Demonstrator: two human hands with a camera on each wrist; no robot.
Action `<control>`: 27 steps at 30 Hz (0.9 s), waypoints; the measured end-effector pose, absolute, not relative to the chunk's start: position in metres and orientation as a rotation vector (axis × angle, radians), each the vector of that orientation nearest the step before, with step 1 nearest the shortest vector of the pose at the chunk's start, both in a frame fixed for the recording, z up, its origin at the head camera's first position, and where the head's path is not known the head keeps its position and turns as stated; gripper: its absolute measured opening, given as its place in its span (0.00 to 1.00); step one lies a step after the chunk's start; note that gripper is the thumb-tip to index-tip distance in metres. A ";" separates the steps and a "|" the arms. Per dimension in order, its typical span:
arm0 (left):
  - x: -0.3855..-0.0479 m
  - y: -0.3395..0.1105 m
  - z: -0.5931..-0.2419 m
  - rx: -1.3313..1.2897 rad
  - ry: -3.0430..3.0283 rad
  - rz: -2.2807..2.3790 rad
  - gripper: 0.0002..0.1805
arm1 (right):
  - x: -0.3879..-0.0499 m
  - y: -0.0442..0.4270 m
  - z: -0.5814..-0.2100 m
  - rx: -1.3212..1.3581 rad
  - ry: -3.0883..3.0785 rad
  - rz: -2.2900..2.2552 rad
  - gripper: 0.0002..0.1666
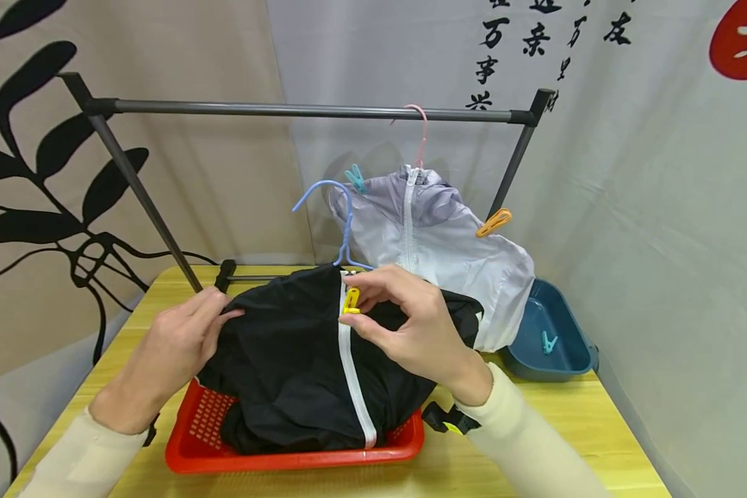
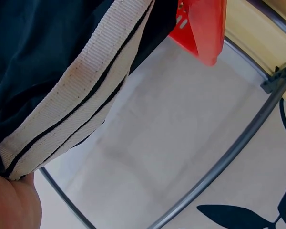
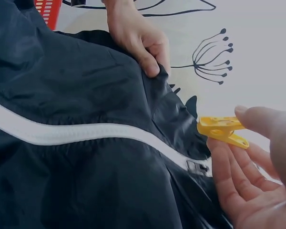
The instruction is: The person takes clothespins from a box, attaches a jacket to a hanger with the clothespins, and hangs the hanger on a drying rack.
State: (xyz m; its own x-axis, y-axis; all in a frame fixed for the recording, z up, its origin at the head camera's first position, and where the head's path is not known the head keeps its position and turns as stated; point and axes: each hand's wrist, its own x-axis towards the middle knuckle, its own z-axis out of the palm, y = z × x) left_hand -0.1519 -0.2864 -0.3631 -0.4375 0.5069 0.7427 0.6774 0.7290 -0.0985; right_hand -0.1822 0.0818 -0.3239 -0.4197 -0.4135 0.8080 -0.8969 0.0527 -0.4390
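A black garment (image 1: 286, 353) with a white zipper (image 1: 351, 366) hangs from a blue hanger (image 1: 347, 228), its lower part in a red basket (image 1: 292, 462). My left hand (image 1: 177, 346) pinches the garment's left edge; in the right wrist view the left hand (image 3: 140, 40) has thumb and fingers on the cloth. My right hand (image 1: 420, 325) holds a yellow clothespin (image 1: 351, 300) between thumb and fingers, in front of the zipper's top. The right wrist view shows this clothespin (image 3: 222, 130) close to the zipper pull (image 3: 196, 167). White striped trim (image 2: 81, 90) crosses the left wrist view.
Behind, a light grey jacket (image 1: 438, 242) hangs by a pink hanger (image 1: 422, 135) from a grey rack (image 1: 299, 110), with a teal clothespin (image 1: 355, 178) and an orange one (image 1: 494, 223) on it. A blue bin (image 1: 550, 304) at the right holds a teal clothespin (image 1: 548, 343).
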 end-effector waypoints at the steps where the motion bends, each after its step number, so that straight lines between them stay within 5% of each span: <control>1: -0.152 -0.286 -0.363 -0.891 -2.133 -0.272 0.28 | -0.183 0.079 -0.324 1.308 -1.863 1.334 0.29; 27: -0.156 -0.276 -0.362 -0.917 -2.093 -0.229 0.29 | -0.183 0.007 -0.305 1.377 -1.732 1.171 0.07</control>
